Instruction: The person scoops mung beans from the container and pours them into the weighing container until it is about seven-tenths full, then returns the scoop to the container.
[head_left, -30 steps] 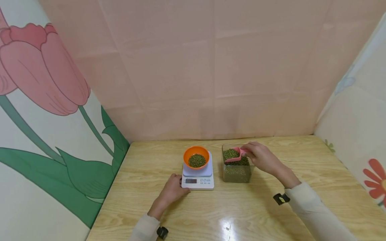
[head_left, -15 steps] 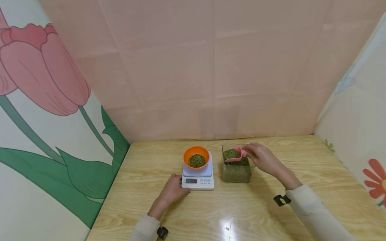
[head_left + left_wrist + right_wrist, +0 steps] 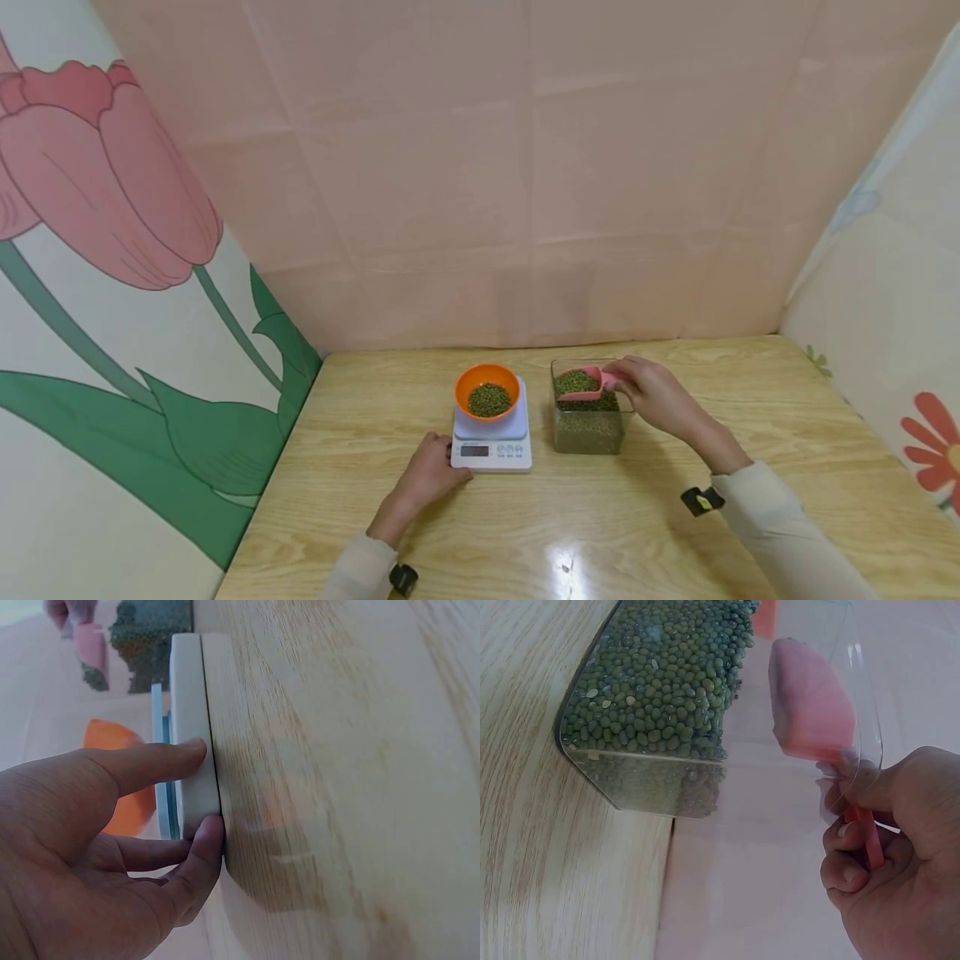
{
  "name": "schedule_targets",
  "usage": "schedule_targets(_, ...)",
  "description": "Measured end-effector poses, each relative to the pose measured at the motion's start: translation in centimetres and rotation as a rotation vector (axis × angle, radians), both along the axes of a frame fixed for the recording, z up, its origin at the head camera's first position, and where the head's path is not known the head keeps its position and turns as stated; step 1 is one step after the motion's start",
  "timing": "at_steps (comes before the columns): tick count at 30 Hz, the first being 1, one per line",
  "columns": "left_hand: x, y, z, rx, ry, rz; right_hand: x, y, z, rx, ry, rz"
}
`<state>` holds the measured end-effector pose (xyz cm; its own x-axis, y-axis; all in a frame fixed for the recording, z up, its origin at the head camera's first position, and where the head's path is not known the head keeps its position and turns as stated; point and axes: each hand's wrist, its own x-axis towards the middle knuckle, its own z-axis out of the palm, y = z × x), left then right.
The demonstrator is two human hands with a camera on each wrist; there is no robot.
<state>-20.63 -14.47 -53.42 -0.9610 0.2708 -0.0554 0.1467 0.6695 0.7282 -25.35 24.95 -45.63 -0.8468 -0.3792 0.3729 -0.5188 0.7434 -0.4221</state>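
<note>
My right hand (image 3: 656, 400) grips the handle of a pink scoop (image 3: 814, 705). The scoop's bowl is inside the rim of a clear square container (image 3: 588, 443), above the green mung beans (image 3: 664, 675) that partly fill it. In the left wrist view, green beans show at the scoop's mouth. My left hand (image 3: 431, 473) holds the front left corner of a white kitchen scale (image 3: 517, 462), thumb (image 3: 169, 759) on the front edge and fingertips at the side. On the scale's platform sits an orange bowl (image 3: 467, 385) with mung beans in its bottom.
The scale and container stand side by side on a wood-grain table (image 3: 360, 433), a narrow gap between them. Behind the table hangs a pink cloth (image 3: 420, 208). Walls with painted flowers flank both sides.
Hardly anything differs: both hands, the scoop, the scale and the bowl keep their places. The head view has shifted very slightly.
</note>
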Motion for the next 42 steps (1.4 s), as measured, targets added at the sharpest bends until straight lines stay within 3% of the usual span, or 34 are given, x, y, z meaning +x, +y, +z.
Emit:
schedule_targets(9, 0.07, 0.16, 0.03, -0.04, 0.02, 0.024, 0.09, 0.07, 0.07, -0.028, -0.003, -0.002)
schedule_targets(27, 0.11, 0.07, -0.01, -0.019, 0.006, 0.027, 0.33, 0.21, 0.69, -0.046, -0.007, -0.027)
schedule_targets(42, 0.03, 0.14, -0.09, -0.018, -0.007, 0.03, 0.52, 0.51, 0.3, -0.065, -0.015, -0.065)
